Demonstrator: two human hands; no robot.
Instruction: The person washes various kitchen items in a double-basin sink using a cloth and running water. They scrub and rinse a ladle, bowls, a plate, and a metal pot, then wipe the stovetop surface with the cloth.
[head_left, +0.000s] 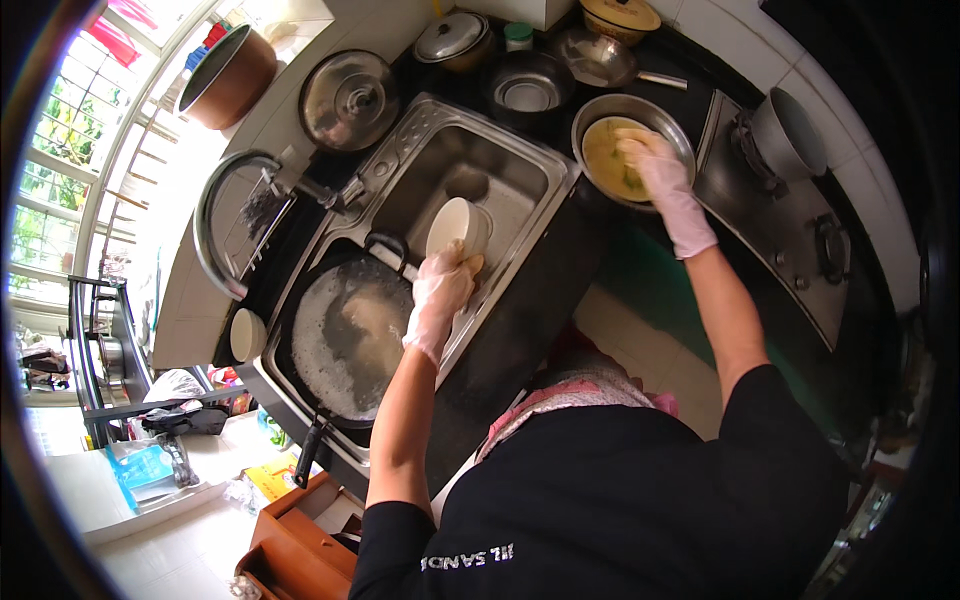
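Both hands wear thin translucent gloves. My left hand (448, 281) grips a white bowl (456, 227) and holds it, tilted, over the right basin of the stainless steel sink (517, 191). My right hand (651, 157) is at a yellowish round dish or bowl of food (611, 161) with green bits, inside a wide metal basin (681, 142) on the counter. Whether its fingers hold anything cannot be told. A black wok (300, 405) of foamy, cloudy water sits in the left basin, with something pale under the surface.
The curved faucet (206, 225) arches beside the wok. A small white bowl (247, 335) stands at the sink's left corner. Behind are a metal lid (349, 100), a dark pan (527, 86), a lidded pot (452, 41) and a metal ladle (596, 58). A grey pot (791, 139) rests on the gas stove (795, 240).
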